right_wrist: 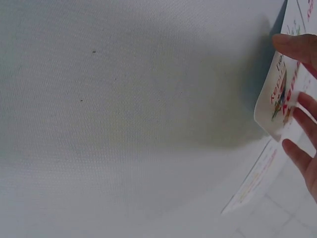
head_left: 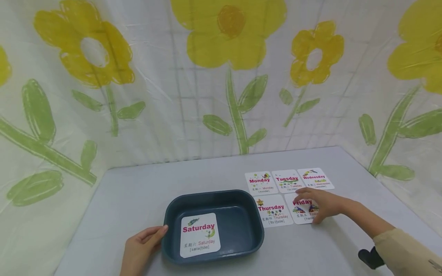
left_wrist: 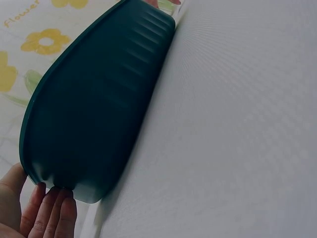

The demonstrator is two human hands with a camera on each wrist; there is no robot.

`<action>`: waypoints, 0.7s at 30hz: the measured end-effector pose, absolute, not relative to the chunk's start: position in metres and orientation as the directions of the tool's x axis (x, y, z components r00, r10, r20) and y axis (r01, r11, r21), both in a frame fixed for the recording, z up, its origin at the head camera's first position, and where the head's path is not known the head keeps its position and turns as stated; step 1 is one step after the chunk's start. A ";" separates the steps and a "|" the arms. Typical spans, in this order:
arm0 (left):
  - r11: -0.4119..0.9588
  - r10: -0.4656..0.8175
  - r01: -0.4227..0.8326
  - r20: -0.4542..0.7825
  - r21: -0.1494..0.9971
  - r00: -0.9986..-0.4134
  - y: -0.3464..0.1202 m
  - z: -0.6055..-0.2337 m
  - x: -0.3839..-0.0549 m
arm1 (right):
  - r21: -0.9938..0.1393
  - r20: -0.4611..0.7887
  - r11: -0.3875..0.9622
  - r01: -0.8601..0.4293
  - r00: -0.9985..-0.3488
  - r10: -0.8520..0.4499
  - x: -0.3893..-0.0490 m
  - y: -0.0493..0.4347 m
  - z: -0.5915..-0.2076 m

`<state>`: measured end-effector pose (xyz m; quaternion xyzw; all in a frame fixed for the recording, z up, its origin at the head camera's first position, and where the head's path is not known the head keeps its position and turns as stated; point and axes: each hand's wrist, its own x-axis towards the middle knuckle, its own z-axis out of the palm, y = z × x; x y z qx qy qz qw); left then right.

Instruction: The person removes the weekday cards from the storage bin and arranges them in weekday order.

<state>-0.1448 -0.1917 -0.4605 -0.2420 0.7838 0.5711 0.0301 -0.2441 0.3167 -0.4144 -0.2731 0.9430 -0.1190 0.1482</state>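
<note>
A dark blue-green plastic tray (head_left: pixel 241 230) stands on the table, and a Saturday card (head_left: pixel 200 235) lies inside its left half. My left hand (head_left: pixel 143 243) grips the tray's left end, thumb at the rim and fingers against the outer wall (left_wrist: pixel 99 99). My right hand (head_left: pixel 326 203) is over the Friday card (head_left: pixel 299 219), fingers spread and bent, thumb near its lower right edge. In the right wrist view, the thumb and fingers stand apart over a card (right_wrist: pixel 270 111). Whether they touch it is hard to tell. The hand hides part of the Friday card.
The Monday card (head_left: pixel 260 184), Tuesday card (head_left: pixel 284 184) and Wednesday card (head_left: pixel 315 178) form the back row. A Thursday card (head_left: pixel 274 218) lies between the tray and the Friday card. Behind the white table (head_left: pixel 145 191) hangs a flower-printed curtain (head_left: pixel 155 115).
</note>
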 end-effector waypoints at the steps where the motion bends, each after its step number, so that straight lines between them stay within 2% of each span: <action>1: 0.227 -0.343 -0.413 -0.325 0.882 -0.881 -0.192 -0.460 -0.145 | -0.304 -0.217 0.823 -0.480 -0.806 -0.550 -0.244 0.316 -0.414; 21: 0.207 -0.344 -0.397 -0.313 0.894 -0.885 -0.190 -0.458 -0.144 | -0.305 -0.201 0.811 -0.500 -0.798 -0.568 -0.247 0.317 -0.419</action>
